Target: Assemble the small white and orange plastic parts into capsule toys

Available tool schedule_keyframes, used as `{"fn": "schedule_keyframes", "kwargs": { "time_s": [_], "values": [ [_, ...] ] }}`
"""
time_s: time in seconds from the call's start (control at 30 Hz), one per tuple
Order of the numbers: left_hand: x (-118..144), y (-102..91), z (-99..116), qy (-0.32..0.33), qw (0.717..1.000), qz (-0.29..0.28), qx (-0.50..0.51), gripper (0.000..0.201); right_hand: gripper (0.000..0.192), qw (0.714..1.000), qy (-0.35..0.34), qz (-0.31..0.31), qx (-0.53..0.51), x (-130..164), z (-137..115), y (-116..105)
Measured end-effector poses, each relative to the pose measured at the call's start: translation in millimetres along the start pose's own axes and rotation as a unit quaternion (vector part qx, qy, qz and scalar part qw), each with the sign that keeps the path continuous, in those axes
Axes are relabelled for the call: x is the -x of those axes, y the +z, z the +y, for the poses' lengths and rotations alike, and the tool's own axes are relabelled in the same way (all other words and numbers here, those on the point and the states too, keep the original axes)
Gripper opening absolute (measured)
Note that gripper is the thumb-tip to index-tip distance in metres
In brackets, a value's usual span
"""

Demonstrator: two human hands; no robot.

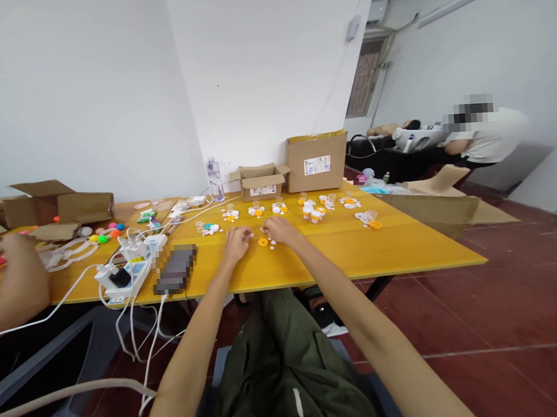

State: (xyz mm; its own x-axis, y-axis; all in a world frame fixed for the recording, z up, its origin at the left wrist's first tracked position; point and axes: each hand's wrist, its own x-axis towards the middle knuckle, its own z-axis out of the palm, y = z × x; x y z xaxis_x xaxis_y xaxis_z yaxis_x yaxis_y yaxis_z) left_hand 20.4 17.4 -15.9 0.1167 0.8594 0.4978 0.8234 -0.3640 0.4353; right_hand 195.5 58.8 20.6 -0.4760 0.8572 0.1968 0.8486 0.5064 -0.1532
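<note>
My left hand (pixel 237 243) rests low over the yellow table (pixel 318 256) with its fingers curled in, and a small white plastic part (pixel 251 236) shows at the fingertips. Facing it, my right hand (pixel 282 229) is closed in a pinch; what sits between its fingertips is too small to make out. Between the two hands lies a round orange-yellow plastic piece (pixel 262 242), with small white discs (pixel 273 242) beside it. Beyond my hands are several little groups of white and orange parts with clear cups (pixel 256 209). Assembled white-and-orange pieces (pixel 314 214) stand together on the right.
A small open carton (pixel 261 183), a larger box (pixel 316 163) and a clear bottle (pixel 215 180) stand along the wall. Leftward are a phone (pixel 175 270), a power strip (pixel 141 265) with cables, and another person's arm (pixel 21 278). Someone sits far right.
</note>
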Motion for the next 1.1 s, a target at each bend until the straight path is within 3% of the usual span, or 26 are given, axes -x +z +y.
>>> {"fn": "schedule_keyframes", "kwargs": {
  "time_s": [0.33,0.63,0.9,1.1],
  "values": [
    [0.3,-2.6,3.6,-0.027,0.999,-0.008,0.040,0.020,0.031,1.000,0.017,-0.017,-0.004,6.1,-17.6,-11.9],
    [-2.4,4.9,-4.9,-0.024,0.998,0.014,0.060,0.013,0.031,0.997,-0.006,-0.005,-0.075,-7.1,-9.4,2.3],
    [0.0,0.7,1.0,-0.011,1.000,0.000,0.008,0.015,0.022,0.994,-0.010,0.033,-0.106,-16.4,4.7,12.6],
    [2.7,-2.2,8.6,0.005,0.998,-0.026,-0.049,0.014,0.020,0.990,-0.030,0.079,-0.113,-5.5,5.9,9.1]
  ]
}}
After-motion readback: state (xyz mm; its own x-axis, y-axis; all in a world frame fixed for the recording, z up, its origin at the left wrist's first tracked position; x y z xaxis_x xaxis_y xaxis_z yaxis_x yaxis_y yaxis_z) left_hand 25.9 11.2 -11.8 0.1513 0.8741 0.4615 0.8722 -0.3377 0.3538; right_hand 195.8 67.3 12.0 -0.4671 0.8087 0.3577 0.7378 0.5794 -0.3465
